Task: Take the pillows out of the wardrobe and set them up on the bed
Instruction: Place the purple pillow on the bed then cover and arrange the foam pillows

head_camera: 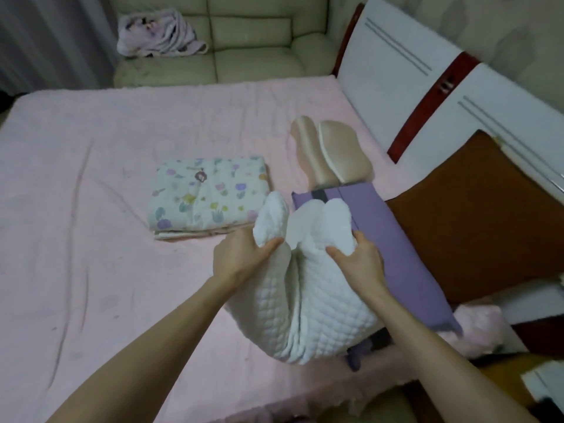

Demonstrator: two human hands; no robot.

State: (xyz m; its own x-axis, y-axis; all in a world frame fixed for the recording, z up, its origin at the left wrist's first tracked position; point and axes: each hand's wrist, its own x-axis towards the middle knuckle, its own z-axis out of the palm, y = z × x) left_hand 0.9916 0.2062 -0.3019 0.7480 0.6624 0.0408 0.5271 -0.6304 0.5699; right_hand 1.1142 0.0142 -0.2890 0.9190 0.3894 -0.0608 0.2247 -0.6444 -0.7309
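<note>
**Quilted pillow gripped in both hands over the bed**

The white quilted pillow, soft and folded, is clutched by the left hand and right hand above the fuzzy pink bed. A smooth purple pillow lies just right of the right hand; a folded flowered blanket lies beyond the left.

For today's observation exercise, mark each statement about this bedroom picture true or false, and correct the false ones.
1. Both hands grip the white pillow. True: left hand, right hand.
2. The folded floral quilt lies on the sofa. False: it lies on the bed.
3. A purple pillow lies under the white one. True.
4. The bed cover is blue. False: it is pink.
5. A bundle of cloth sits on the sofa. True.
</note>
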